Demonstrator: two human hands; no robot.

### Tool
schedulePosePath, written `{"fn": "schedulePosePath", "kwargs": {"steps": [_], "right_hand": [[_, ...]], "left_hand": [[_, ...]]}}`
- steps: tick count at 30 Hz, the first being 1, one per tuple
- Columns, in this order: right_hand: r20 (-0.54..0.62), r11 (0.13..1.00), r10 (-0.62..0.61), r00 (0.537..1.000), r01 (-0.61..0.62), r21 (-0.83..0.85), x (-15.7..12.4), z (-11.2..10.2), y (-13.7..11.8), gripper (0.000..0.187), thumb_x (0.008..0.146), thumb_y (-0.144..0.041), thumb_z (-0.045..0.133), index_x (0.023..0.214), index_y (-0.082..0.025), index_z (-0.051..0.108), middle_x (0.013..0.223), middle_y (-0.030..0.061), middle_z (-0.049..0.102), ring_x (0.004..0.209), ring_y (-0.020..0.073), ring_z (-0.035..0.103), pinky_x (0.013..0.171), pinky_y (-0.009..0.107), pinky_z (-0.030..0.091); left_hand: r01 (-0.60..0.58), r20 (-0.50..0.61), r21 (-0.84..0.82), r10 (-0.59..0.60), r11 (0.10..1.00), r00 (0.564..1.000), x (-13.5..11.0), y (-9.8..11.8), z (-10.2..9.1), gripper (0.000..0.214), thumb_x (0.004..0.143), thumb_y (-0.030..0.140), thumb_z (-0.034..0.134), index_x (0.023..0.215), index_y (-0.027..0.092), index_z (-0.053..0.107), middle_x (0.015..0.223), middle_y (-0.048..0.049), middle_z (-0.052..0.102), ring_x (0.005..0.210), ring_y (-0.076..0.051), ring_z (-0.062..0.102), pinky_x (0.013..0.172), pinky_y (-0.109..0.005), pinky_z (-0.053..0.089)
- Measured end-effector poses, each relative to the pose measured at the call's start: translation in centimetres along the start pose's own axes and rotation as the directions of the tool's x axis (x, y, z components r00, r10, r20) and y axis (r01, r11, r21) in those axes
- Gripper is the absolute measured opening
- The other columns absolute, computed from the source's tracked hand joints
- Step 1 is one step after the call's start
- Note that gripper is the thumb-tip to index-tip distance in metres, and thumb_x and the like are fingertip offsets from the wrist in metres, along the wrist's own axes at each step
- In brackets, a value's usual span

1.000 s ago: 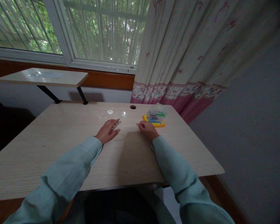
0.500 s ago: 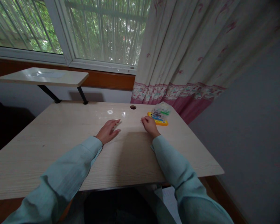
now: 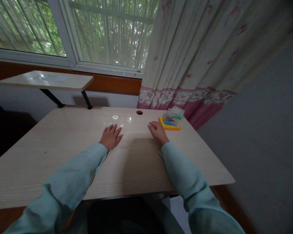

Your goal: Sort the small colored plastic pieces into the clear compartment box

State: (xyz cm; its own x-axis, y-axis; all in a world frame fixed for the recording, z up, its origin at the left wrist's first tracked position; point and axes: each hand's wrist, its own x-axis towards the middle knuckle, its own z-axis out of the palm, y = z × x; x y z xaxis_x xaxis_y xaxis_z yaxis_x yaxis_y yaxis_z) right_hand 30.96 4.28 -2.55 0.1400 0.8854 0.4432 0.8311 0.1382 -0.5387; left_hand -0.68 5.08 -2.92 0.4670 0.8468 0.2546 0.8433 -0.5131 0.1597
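My left hand (image 3: 110, 136) lies flat on the pale wooden desk (image 3: 63, 152), fingers spread and holding nothing. My right hand (image 3: 157, 131) rests on the desk to the right of it, fingers loosely curled, with nothing visible in them. Just beyond and to the right of my right hand sits a yellow tray (image 3: 169, 124) with colourful pieces on it, and a clear plastic bag of pieces (image 3: 175, 113) on top. The hand is a short way from the tray, not touching it.
A round cable hole (image 3: 139, 112) is in the desk near its far edge. A small raised shelf (image 3: 46, 80) stands at the back left under the window. A pink-bordered curtain (image 3: 190, 65) hangs at the right, a grey wall beside it.
The yellow tray with the bag has slid away to the right, toward the desk's far right corner. My right hand has come off it. My left hand has flattened and turned slightly.
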Motion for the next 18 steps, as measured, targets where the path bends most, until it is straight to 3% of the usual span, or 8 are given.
{"fn": "schedulePosePath", "kwargs": {"steps": [2,4,6,18], "right_hand": [[0.144,0.989,-0.010,0.990,0.031,-0.145,-1.3,0.7,-1.9,0.061,0.087,-0.061,0.048,0.132,-0.021,0.057,0.144,0.0134,0.047,0.137,0.0289,0.036,0.112,0.050,0.024],[0.298,0.967,0.015,0.954,0.062,-0.248,-2.6,1.3,-3.8,0.071,0.086,-0.069,0.043,0.143,-0.026,0.042,0.154,0.0121,0.031,0.144,0.0302,0.022,0.114,0.057,0.012],[0.377,0.944,0.038,0.925,0.091,-0.318,-3.5,1.7,-5.2,0.075,0.087,-0.072,0.036,0.147,-0.026,0.036,0.157,0.0131,0.023,0.146,0.0294,0.017,0.114,0.058,0.005],[0.378,0.913,0.021,0.925,0.137,-0.385,-3.9,1.9,-5.4,0.074,0.089,-0.072,0.030,0.147,-0.025,0.036,0.157,0.0145,0.023,0.145,0.0296,0.019,0.115,0.058,0.008]], "left_hand": [[0.011,0.032,0.024,-0.012,1.000,0.999,0.0,0.1,0.1,0.055,0.095,0.052,0.033,0.141,0.024,0.044,0.152,-0.0116,0.035,0.141,-0.032,0.029,0.114,-0.054,0.021],[0.007,0.034,0.025,-0.007,1.000,0.999,0.0,0.0,0.0,0.056,0.095,0.053,0.032,0.141,0.025,0.044,0.152,-0.0112,0.035,0.141,-0.032,0.030,0.115,-0.054,0.021],[0.000,0.025,0.011,0.000,1.000,1.000,0.1,-0.1,0.1,0.056,0.094,0.054,0.033,0.141,0.025,0.045,0.152,-0.0113,0.036,0.141,-0.032,0.030,0.114,-0.054,0.023],[-0.018,-0.020,-0.043,0.017,0.999,1.000,0.0,-0.3,0.4,0.053,0.093,0.053,0.038,0.137,0.027,0.049,0.149,-0.0110,0.041,0.139,-0.033,0.033,0.112,-0.056,0.024]]}}
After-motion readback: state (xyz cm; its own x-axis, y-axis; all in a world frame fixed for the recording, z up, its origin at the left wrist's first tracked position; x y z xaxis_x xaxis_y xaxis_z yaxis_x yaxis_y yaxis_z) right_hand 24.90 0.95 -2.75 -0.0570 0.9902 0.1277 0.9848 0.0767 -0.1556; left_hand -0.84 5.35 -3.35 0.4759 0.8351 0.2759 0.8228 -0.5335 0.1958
